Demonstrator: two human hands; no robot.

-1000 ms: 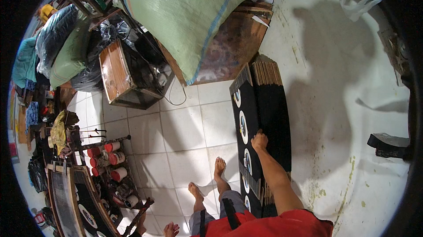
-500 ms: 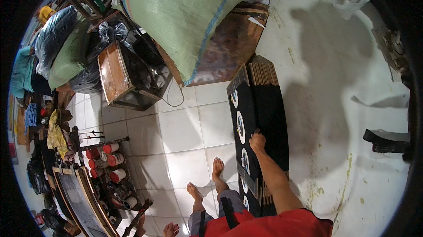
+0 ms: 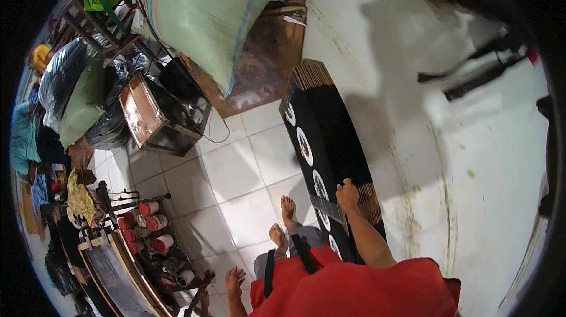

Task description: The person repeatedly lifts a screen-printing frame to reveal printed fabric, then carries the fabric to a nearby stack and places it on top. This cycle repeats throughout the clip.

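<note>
Landmark: the long black stack (image 3: 333,131), right of the person's legs, running away from the body on a slant. Round white prints (image 3: 304,145) sit along its left face; tan layered edges show at its far end and again beside the right wrist.

Right hand (image 3: 347,194): on top of the stack, toward its near end, fingers curled into a loose fist. It looks to be in contact — can't tell whether the fingertips have hold of an edge or just rest there. A grey strip (image 3: 328,209) lies across the stack's printed side, just left of that hand.

Left hand (image 3: 234,280): left of the stack's near end, up off the floor, fingers partly spread, nothing seen in it.

Around the stack: bare feet (image 3: 283,221) on white tiles (image 3: 242,178) just left of it. Big pale-green sack (image 3: 203,16) past its far end, to the left, over a brown board (image 3: 268,55). Wooden box (image 3: 154,114) well left. Red-and-white cans (image 3: 157,223) also left — nearer the body. Pale stained surface (image 3: 421,158) to the right.
</note>
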